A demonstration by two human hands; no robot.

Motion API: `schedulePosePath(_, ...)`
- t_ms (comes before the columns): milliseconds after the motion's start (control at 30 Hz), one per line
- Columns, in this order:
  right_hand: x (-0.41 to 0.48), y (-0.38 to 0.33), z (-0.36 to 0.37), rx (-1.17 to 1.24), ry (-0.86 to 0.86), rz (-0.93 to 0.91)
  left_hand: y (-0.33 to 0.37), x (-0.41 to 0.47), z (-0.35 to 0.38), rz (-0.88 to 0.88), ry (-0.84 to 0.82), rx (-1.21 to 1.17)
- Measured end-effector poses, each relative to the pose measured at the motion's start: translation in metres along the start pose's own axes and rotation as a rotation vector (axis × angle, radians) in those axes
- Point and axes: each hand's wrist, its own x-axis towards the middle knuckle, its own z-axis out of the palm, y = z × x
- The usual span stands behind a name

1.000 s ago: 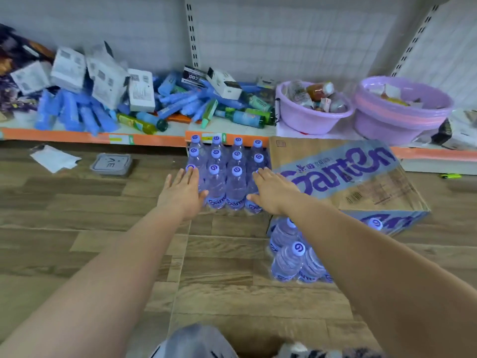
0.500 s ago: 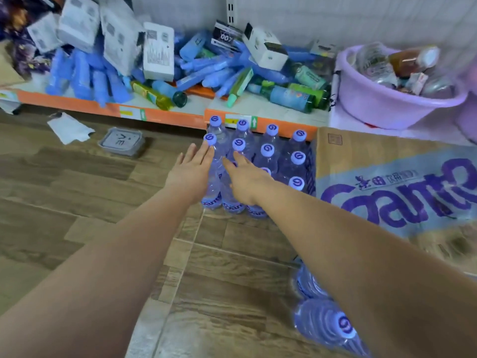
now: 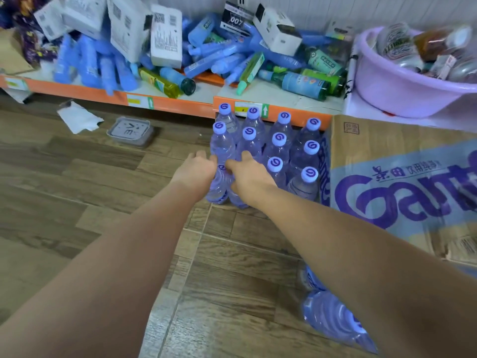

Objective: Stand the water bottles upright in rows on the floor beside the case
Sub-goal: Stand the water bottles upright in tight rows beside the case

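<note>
Several clear water bottles [image 3: 277, 148] with lilac caps stand upright in rows on the wood floor, tight against the left side of the cardboard case [image 3: 382, 151]. My left hand [image 3: 196, 171] curls over the top of the front-left bottle [image 3: 218, 189]. Just to its right, my right hand [image 3: 250, 177] covers the top of the neighbouring front-row bottle [image 3: 238, 200]. The two hands almost touch. More bottles [image 3: 333, 321] lie on their sides at the lower right, partly hidden by my right forearm.
An orange-edged low shelf [image 3: 180, 104] behind the rows holds a heap of blue tubes, boxes and green bottles. A lilac basin [image 3: 402, 86] sits on it at the right. A grey lidded container [image 3: 130, 131] and a white paper [image 3: 77, 117] lie on the floor to the left.
My hands have moved from the two ends of the front row to close together on its left bottles. The view has come nearer and lower.
</note>
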Motion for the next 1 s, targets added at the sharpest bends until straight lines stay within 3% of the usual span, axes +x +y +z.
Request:
schedulePosePath(267,-0.06,-0.034,-0.033,0.051,0.068,0.026,-0.002,-0.063,-0.054,0.051,-0.014,-0.044)
schedulePosePath(633,-0.192,-0.071,-0.152,-0.011,0.304,0.152,0.011,-0.147,-0.178,0.294,0.143,-0.045)
schedulePosePath(800,-0.253,-0.059,-0.192,-0.02,0.428,0.259,0.051,-0.177,-0.235,0.382,0.2,0.015)
schedulePosePath(1000,-0.32,-0.013,-0.23,-0.057,0.487,0.357,0.13,-0.19,-0.271,0.435,0.187,-0.08)
